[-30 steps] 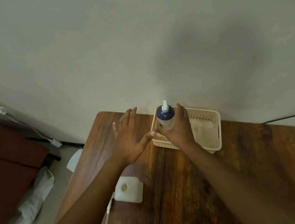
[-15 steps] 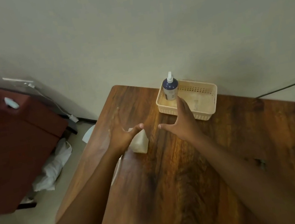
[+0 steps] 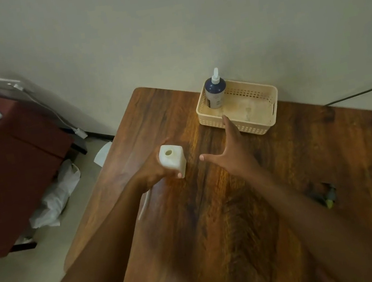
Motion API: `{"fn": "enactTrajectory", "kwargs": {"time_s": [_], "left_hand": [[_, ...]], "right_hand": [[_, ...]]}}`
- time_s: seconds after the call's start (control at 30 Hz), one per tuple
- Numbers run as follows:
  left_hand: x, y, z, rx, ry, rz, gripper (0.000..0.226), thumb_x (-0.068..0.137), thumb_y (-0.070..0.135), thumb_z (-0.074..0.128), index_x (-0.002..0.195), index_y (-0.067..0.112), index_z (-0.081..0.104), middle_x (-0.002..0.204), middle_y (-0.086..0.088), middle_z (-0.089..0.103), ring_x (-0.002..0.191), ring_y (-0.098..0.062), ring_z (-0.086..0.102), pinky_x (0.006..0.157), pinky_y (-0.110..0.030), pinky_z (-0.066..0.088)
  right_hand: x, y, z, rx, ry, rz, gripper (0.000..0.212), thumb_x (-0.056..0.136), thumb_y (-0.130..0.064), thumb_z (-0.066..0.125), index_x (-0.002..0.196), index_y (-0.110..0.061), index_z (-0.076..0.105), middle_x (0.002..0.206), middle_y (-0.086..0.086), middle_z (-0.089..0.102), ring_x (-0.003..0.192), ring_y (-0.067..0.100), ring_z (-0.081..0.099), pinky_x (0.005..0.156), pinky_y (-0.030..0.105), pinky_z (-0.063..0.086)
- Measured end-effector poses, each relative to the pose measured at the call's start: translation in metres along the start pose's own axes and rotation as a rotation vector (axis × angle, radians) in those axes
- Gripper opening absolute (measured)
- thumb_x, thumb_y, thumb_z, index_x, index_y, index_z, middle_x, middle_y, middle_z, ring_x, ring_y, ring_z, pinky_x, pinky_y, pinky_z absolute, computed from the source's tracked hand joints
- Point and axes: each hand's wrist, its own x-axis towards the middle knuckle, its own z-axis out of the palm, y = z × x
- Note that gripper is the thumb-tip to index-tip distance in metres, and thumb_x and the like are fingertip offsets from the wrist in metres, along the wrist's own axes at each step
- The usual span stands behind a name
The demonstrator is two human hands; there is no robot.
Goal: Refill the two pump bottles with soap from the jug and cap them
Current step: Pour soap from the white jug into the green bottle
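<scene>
Head view: the only camera, looking down on a wooden table [image 3: 240, 205] set against a wall.
Capped bottle: a blue pump bottle [image 3: 214, 93] stands upright with its pump on, in the far left corner of the cream basket [image 3: 271, 111]; by the look of it, this one is finished.
Open bottle: a white square bottle [image 3: 173, 159] is upright, its round mouth uncovered; whether it holds soap cannot be told.
Left hand: the left hand [image 3: 154, 172] is wrapped round the white bottle's lower side, thumb on the near face.
Right hand: the right hand [image 3: 233, 152] hovers with fingers spread and nothing in them, between the white bottle and the basket, forefinger tip over the basket's near rim.
Pump tube: a thin white stick-like piece [image 3: 144, 204] lies on the table under the left wrist, probably the second pump; too blurred to be sure.
Jug: not in sight.
Left to do: probably filling, if needed, and capping the white bottle.
Edges: the white bottle sits near the table's left edge, with floor below.
Open room: bare wood lies broad to the near and right of both hands; the basket sits close to the wall.
</scene>
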Motion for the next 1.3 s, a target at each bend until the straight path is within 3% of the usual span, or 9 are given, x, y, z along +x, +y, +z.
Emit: {"fn": "enactTrajectory", "kwargs": {"time_s": [0.17,0.43,0.63,0.73,0.87,0.93,1.03,1.13,1.3], "left_hand": [[0.016,-0.014,-0.005,-0.005,0.003,0.013,0.085,0.073,-0.007,0.085,0.144,0.019,0.047,0.135,-0.003,0.059,0.129,-0.025,0.057,0.087,-0.029,0.061],[0.012,-0.004,0.007,-0.085,0.006,0.035,0.083,0.066,0.012,0.086,0.141,0.003,0.051,0.137,-0.016,0.062,0.128,-0.028,0.062,0.103,-0.049,0.055],[0.014,0.013,0.039,-0.116,-0.026,0.068,0.079,0.075,-0.003,0.084,0.144,0.005,0.048,0.140,-0.017,0.060,0.131,-0.034,0.059,0.104,-0.060,0.052],[0.010,0.026,0.062,-0.102,-0.056,0.096,0.093,0.064,0.009,0.094,0.144,0.007,0.047,0.139,-0.016,0.060,0.128,-0.031,0.061,0.100,-0.055,0.056],[0.003,0.039,0.094,-0.099,-0.107,0.123,0.081,0.073,-0.001,0.086,0.143,0.011,0.047,0.137,-0.009,0.062,0.127,-0.026,0.063,0.089,-0.038,0.062],[-0.002,0.045,0.111,-0.095,-0.149,0.102,0.082,0.070,0.008,0.091,0.142,0.015,0.050,0.134,-0.005,0.066,0.125,-0.023,0.065,0.086,-0.032,0.062],[-0.009,0.052,0.134,-0.092,-0.166,0.083,0.092,0.063,0.022,0.093,0.144,0.014,0.049,0.138,-0.008,0.064,0.129,-0.025,0.063,0.095,-0.044,0.060],[-0.012,0.055,0.156,-0.076,-0.143,0.105,0.096,0.062,0.022,0.094,0.145,0.015,0.046,0.141,-0.011,0.059,0.132,-0.029,0.059,0.099,-0.053,0.058],[-0.013,0.053,0.183,-0.095,-0.109,0.118,0.092,0.064,0.014,0.092,0.143,0.021,0.046,0.137,-0.003,0.060,0.127,-0.022,0.061,0.087,-0.037,0.062]], "right_hand": [[0.002,0.000,0.007,0.034,-0.001,0.020,0.132,0.072,-0.053,0.089,0.162,-0.038,-0.006,0.173,-0.006,0.002,0.158,0.021,0.012,0.121,0.049,0.029],[-0.013,0.020,-0.029,0.087,0.062,0.034,0.126,0.073,-0.056,0.087,0.163,-0.038,0.001,0.173,-0.006,0.007,0.157,0.021,0.014,0.119,0.047,0.031],[-0.039,0.064,-0.084,0.186,0.146,0.067,0.121,0.071,-0.060,0.086,0.162,-0.039,0.009,0.171,-0.007,0.015,0.154,0.020,0.021,0.111,0.037,0.031],[-0.058,0.090,-0.105,0.216,0.191,0.107,0.123,0.068,-0.065,0.085,0.162,-0.040,0.010,0.171,-0.007,0.016,0.154,0.020,0.022,0.112,0.038,0.030],[-0.091,0.128,-0.123,0.242,0.222,0.179,0.124,0.063,-0.071,0.084,0.159,-0.046,0.010,0.170,-0.009,0.018,0.153,0.022,0.025,0.112,0.043,0.032],[-0.109,0.150,-0.126,0.279,0.219,0.221,0.127,0.060,-0.072,0.085,0.159,-0.047,0.010,0.170,-0.008,0.018,0.153,0.024,0.025,0.115,0.049,0.033],[-0.134,0.179,-0.118,0.323,0.198,0.272,0.134,0.053,-0.075,0.087,0.158,-0.048,0.008,0.170,-0.008,0.017,0.153,0.026,0.024,0.118,0.053,0.031],[-0.149,0.200,-0.100,0.332,0.165,0.291,0.141,0.049,-0.072,0.091,0.159,-0.045,0.006,0.171,-0.007,0.015,0.153,0.023,0.020,0.116,0.043,0.022],[-0.151,0.217,-0.065,0.406,0.164,0.299,0.140,0.052,-0.059,0.097,0.162,-0.036,0.012,0.170,-0.002,0.020,0.153,0.021,0.024,0.118,0.041,0.029]]}}
